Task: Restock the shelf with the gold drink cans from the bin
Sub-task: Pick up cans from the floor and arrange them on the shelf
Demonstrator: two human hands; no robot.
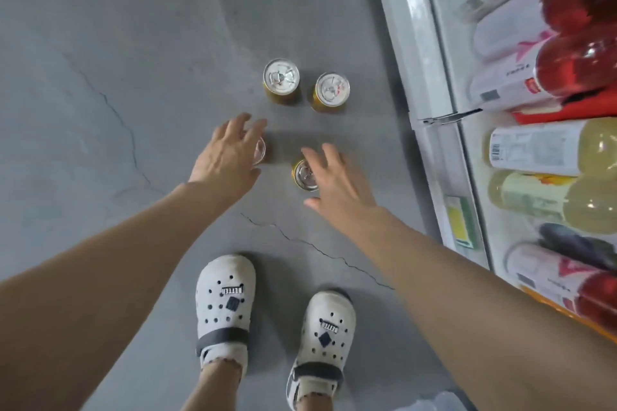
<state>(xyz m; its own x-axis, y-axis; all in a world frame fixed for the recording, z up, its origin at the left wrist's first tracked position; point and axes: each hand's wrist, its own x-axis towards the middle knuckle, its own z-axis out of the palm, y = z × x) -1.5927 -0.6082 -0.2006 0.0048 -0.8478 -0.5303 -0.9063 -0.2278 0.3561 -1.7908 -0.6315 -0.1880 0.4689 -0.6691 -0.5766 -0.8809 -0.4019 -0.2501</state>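
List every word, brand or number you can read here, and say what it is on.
"BETTER", seen upside down, letters uncertain: badge on the left shoe, with the same badge on the right shoe.
Bottle labels: print and barcode too blurred to read.
Shelf tag: too blurred to read.
Cans: no readable text on their tops.

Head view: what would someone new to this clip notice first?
Two bare arms reach down over the grey floor: the left grip spreads over one gold can, the right grip over a second can; contact is unclear. A third can and a fourth can stand upright just beyond, with white clogs below. A shelf holding red bottles and yellow bottles lines the right edge.
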